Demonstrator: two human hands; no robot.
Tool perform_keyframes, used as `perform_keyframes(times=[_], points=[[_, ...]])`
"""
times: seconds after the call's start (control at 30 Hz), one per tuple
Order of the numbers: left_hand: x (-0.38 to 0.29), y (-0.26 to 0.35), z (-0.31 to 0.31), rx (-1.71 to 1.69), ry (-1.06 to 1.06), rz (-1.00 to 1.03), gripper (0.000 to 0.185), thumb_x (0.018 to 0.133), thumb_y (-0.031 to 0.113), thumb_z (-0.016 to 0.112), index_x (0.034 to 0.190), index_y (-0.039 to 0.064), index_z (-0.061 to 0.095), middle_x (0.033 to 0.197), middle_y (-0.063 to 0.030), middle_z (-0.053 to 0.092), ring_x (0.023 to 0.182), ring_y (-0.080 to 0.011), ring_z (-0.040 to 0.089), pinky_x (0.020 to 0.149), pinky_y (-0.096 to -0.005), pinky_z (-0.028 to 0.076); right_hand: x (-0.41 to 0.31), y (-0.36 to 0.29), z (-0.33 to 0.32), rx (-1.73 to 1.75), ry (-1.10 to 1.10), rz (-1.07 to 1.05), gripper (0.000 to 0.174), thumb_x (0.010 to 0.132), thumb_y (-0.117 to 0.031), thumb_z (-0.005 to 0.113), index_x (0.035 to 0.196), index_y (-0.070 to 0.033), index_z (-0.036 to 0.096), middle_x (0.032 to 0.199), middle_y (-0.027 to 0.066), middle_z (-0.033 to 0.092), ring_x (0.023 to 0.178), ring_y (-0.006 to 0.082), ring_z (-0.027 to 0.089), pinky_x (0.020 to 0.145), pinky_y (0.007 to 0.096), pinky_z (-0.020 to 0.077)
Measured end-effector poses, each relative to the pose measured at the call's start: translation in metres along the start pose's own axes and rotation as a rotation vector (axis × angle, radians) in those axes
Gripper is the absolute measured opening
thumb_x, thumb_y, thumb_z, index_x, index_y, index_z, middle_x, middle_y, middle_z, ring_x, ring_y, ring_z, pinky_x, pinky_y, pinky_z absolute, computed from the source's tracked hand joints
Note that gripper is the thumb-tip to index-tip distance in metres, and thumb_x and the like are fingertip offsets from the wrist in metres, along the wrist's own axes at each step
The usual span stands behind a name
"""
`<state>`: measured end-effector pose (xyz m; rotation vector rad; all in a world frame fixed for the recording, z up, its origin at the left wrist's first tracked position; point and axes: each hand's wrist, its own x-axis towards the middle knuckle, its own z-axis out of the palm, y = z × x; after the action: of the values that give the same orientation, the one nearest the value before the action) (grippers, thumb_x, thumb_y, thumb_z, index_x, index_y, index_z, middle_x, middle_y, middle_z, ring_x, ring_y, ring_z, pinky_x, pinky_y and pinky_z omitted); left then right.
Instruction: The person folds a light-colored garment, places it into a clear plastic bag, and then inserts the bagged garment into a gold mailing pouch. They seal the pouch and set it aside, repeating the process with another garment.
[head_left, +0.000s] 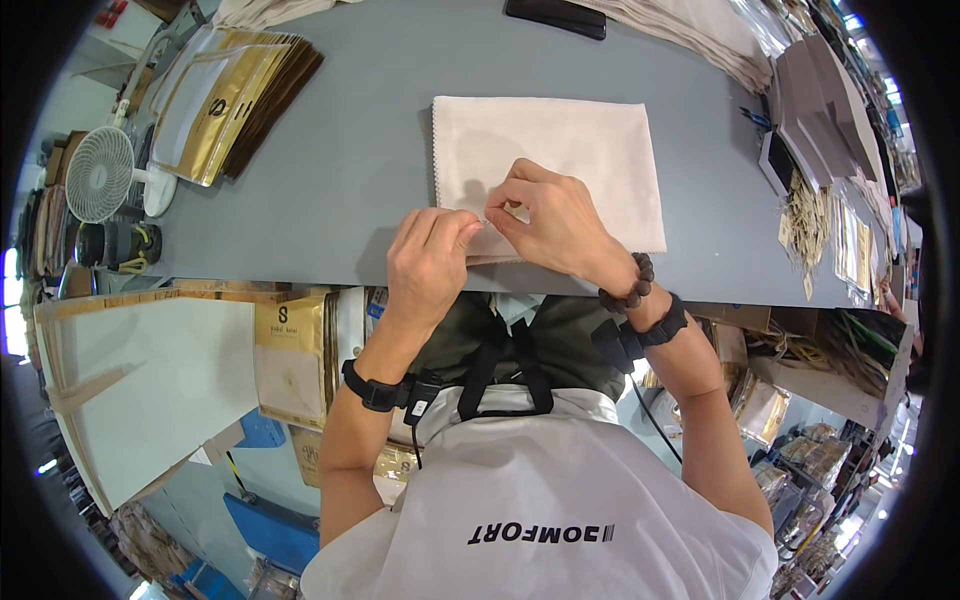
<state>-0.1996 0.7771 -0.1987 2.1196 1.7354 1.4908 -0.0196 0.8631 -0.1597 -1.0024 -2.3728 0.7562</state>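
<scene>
A folded cream cloth (540, 142) with a zigzag-cut edge lies on the grey table (360, 135) in front of me. Over its near left corner my left hand (431, 251) pinches a tiny, thin item between thumb and forefinger, too small to identify. My right hand (555, 217) is over the cloth, its thumb and forefinger pinched together just beside the left fingertips, apparently at the same tiny item. Whether the item is joined to the cloth cannot be told. Straps with small devices are on both wrists, and a dark bead bracelet is on the right.
Gold-and-clear packaging sleeves (217, 105) are stacked at the left, beside a white fan (101, 174). A black flat object (556, 16) lies at the far edge. Grey cards (817, 112) and a bundle of string tags (808, 225) are at the right. More cloth lies along the back.
</scene>
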Motion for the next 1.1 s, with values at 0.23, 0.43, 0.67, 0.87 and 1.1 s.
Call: perform_keyframes(times=[0.23,0.43,0.67,0.87,1.1], points=[[-0.014,0.000,-0.013,-0.366,0.004,-0.559,0.014,0.099,0.014,0.076,0.096,0.001,0.073,0.080,-0.0049,0.071,0.065,-0.0125,0.062,0.062,-0.0271,0.050,-0.016,-0.009,0.014,-0.001,0.206,-0.195,0.019,0.087,-0.011,0.076,0.106,-0.008,0.074,0.092,0.0061,0.069,0.071,0.0281,0.068,0.063,0.0369,0.0573],[-0.017,-0.006,-0.021,-0.670,-0.110,-0.777,0.021,0.103,0.017,0.072,0.100,-0.003,0.074,0.080,-0.0019,0.073,0.068,-0.0068,0.060,0.065,-0.0248,0.050,-0.017,-0.006,0.032,-0.171,0.256,-0.455,0.020,0.090,-0.009,0.076,0.109,-0.008,0.069,0.095,0.0064,0.067,0.070,0.0283,0.068,0.059,0.0376,0.0567],[-0.021,-0.023,-0.043,-0.212,-0.230,-0.381,0.013,0.093,0.006,0.074,0.106,0.006,0.075,0.094,-0.0055,0.072,0.084,-0.0211,0.068,0.074,-0.0332,0.055,-0.021,-0.002,0.034,0.160,0.089,-0.116,0.009,0.095,-0.001,0.071,0.102,-0.003,0.066,0.095,0.0119,0.068,0.080,0.0344,0.070,0.067,0.0389,0.0564],[-0.027,-0.033,-0.033,-0.148,-0.257,-0.101,0.019,0.088,0.000,0.075,0.106,0.007,0.074,0.099,-0.0072,0.071,0.092,-0.0304,0.067,0.080,-0.0399,0.055,-0.016,-0.001,0.034,0.251,-0.052,-0.040,0.008,0.096,0.002,0.067,0.103,-0.001,0.065,0.095,0.0153,0.068,0.084,0.0384,0.069,0.073,0.0414,0.0553],[-0.027,-0.036,-0.028,-0.151,-0.243,-0.124,0.012,0.089,0.000,0.074,0.100,0.004,0.072,0.098,-0.0082,0.071,0.088,-0.0299,0.067,0.077,-0.0386,0.055,-0.012,0.003,0.037,0.233,-0.086,-0.062,0.011,0.091,0.005,0.065,0.099,-0.001,0.064,0.094,0.0157,0.069,0.083,0.0406,0.068,0.072,0.0446,0.0544]])
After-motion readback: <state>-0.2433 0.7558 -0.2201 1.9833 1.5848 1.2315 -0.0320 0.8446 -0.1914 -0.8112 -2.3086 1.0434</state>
